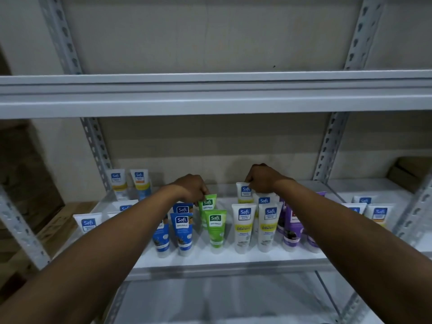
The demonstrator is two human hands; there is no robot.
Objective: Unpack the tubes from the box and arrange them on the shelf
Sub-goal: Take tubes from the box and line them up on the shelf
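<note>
Both my arms reach into the middle shelf [229,259], a white board with tubes standing cap-down in rows. My left hand [191,188] pinches the top of a green tube [207,204] standing behind another green tube [216,226]. My right hand [261,178] grips the top edge of a white-and-yellow tube [244,192] at the back of its row. Blue tubes [182,230] stand left of the green ones. White-yellow tubes [243,226] and purple tubes [292,230] stand to the right. The box is not in view.
More white tubes [127,183] stand at the shelf's back left and on the neighbouring shelf at the right [378,213]. A grey upper shelf beam [215,97] crosses overhead. Perforated metal uprights [97,146] flank the bay. A brown carton [411,171] sits far right.
</note>
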